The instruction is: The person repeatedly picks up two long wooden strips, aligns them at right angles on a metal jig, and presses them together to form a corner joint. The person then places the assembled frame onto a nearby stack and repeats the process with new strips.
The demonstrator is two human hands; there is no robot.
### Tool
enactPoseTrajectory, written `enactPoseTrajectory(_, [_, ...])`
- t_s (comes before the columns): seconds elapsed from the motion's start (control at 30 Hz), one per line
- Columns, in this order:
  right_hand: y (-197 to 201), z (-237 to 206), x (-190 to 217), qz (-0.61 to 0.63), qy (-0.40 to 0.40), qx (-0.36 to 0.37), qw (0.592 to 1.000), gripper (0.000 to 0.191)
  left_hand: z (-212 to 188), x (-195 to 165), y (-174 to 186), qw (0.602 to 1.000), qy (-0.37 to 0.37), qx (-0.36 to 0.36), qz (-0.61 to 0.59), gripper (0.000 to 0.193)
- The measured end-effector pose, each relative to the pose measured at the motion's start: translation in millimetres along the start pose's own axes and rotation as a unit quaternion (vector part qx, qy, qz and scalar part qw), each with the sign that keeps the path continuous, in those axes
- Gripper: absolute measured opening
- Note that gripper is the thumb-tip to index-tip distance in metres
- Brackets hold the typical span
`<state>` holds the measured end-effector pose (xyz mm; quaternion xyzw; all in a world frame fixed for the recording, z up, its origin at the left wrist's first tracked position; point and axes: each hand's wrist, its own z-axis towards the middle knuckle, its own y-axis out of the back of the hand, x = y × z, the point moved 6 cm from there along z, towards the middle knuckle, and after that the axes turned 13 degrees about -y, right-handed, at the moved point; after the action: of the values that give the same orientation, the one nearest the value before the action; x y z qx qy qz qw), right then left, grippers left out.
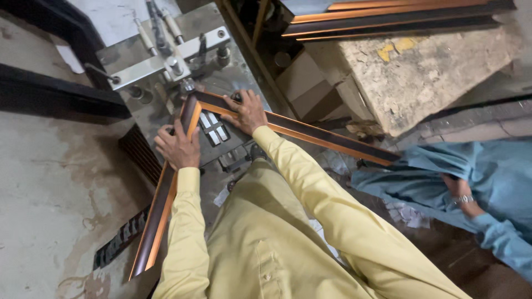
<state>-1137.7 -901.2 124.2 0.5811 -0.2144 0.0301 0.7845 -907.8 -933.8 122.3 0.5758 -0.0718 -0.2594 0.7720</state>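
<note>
— What do the hands hold?
— The left hand (177, 147) presses flat on the left moulding (166, 205); the right hand (247, 112), fingers curled, clamps the right moulding (310, 134). Both grips are closed.
— Why there?
— It seems to keep the mitred corner (194, 102) tight on the metal bench (221, 72) under the press (166, 58). Elbows bent, yellow sleeves (310, 194) angled inward.
</note>
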Motion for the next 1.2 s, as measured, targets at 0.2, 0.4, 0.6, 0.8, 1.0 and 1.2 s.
enactPoseTrajectory(0.2, [5.6,-1.7,-0.2,0.004,-0.007,-0.009,1.0,0.059,2.5,-1.9,2.4,1.0,-0.004,-0.006,-0.021,0.059])
enactPoseTrajectory(0.4, [2.2,-2.7,-0.5,0.018,-0.014,0.006,1.0,0.06,-0.3,-5.2,-1.0,1.0,-0.009,-0.007,0.01,0.057])
enactPoseTrajectory(0.6, [1.0,-3.3,-1.9,0.019,-0.008,-0.006,1.0,0.059,-0.3,-6.2,2.0,1.0,-0.013,-0.011,0.008,0.058])
enactPoseTrajectory(0.8, [2.2,-3.8,-2.4,0.019,-0.001,-0.018,1.0,0.06,-0.1,-6.8,2.0,1.0,-0.005,-0.005,0.005,0.058])
enactPoseTrajectory(1.0, [-0.6,-2.8,-3.9,0.015,-0.021,0.02,0.999,0.059,-3.7,-1.2,-6.3,1.0,-0.011,-0.017,0.016,0.059])
enactPoseTrajectory(1.2, [9.3,-3.5,-1.5,-0.014,-0.007,-0.028,0.999,0.061,-6.9,-3.1,-9.7,0.999,-0.024,-0.026,0.024,0.059])
